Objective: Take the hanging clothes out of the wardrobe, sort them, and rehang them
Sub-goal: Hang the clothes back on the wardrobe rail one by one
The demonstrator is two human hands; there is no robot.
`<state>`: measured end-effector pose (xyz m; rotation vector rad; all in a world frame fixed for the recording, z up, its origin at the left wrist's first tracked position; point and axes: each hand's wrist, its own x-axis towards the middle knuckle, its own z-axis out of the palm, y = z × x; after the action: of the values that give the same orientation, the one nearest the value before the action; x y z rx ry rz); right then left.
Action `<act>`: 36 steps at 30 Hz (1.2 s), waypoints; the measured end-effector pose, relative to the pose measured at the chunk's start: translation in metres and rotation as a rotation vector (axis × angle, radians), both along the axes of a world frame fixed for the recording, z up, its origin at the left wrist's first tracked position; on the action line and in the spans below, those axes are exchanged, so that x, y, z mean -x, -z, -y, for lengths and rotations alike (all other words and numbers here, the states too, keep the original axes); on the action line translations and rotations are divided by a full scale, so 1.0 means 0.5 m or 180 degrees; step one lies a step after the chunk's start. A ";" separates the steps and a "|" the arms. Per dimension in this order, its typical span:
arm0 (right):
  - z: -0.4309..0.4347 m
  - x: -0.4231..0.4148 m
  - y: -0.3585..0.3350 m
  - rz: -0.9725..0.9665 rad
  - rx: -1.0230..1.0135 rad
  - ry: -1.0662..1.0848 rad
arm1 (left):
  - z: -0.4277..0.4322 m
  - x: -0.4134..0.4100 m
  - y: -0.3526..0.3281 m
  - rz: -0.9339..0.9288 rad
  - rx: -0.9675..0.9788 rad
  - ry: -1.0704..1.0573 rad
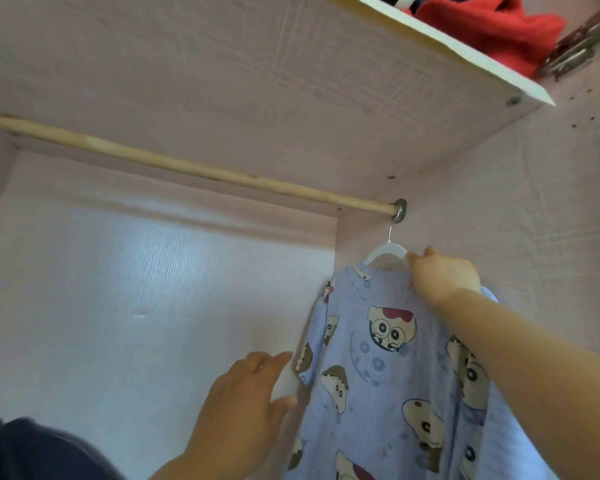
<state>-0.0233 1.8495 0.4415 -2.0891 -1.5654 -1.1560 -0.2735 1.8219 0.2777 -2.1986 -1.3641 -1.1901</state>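
Fingers of our right hand (444,275) clamp the hanger (378,252) at the rod's (187,168) right end. Left hand (246,403), fingers apart, touches the shirt (378,358) sleeve's edge; rod leftward open.

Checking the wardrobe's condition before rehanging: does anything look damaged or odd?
The rail is a rough, uneven stick, not quite straight. The hinge looks rusty, and dark specks dot the right wall below it.

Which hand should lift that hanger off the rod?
Right. The right hand grips the white hanger at its shoulder, just below the rod. The left hand is lower, with open fingers at the blue garment sleeve edge.
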 end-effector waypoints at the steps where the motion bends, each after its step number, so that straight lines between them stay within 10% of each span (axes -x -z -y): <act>1: 0.009 0.005 0.004 -0.0021 0.0007 0.0024 | 0.007 0.002 0.003 -0.0025 0.0023 -0.0021; 10: 0.154 0.053 0.149 0.0739 0.0323 0.0102 | 0.114 0.007 0.029 -0.0159 0.0410 0.0139; 20: 0.508 0.140 0.460 0.0021 0.1169 -0.0310 | 0.379 0.012 0.163 -0.0599 0.0996 0.0601; 36: 1.346 0.165 0.779 -0.1457 0.1482 0.1200 | 0.957 -0.154 0.434 -0.2040 0.1014 0.2058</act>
<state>-0.1058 1.1763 0.0519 -2.7849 -1.3390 -0.3537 -0.1963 1.3436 0.0609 -3.0018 -0.6185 -0.3199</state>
